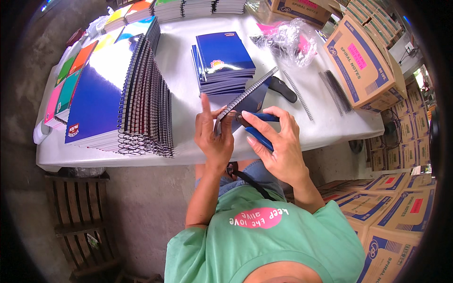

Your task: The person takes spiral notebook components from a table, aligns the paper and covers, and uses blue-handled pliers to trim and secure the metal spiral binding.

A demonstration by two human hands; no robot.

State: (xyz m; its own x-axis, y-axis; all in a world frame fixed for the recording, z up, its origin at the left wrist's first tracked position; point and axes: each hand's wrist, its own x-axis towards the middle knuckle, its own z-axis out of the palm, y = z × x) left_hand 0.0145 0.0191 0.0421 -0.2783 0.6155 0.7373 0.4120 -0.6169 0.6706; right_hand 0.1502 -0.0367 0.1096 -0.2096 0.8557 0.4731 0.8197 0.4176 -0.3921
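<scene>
My left hand (213, 141) grips a dark blue spiral notebook (256, 100) near the lower end of its binding, index finger pointing up. The metal spiral (247, 90) runs slanting up and to the right along the notebook's edge. In my right hand (285, 148) is a pair of pliers (260, 138) with blue handles, its fingers and thumb wrapped round them. The pliers' jaws meet the lower end of the spiral, close to my left fingertips; the exact bite is hidden. Just beyond stands a stack of blue notebooks (225, 53).
Spiral-bound blue notebooks (101, 89) are piled high at left, beside colourful stacks (63, 96). A black elongated object (283, 89), loose spirals (336, 92), crumpled clear plastic (299, 45) and a cardboard box (361, 70) lie on the right of the white-covered table (177, 61). More boxes (401, 207) are stacked at lower right.
</scene>
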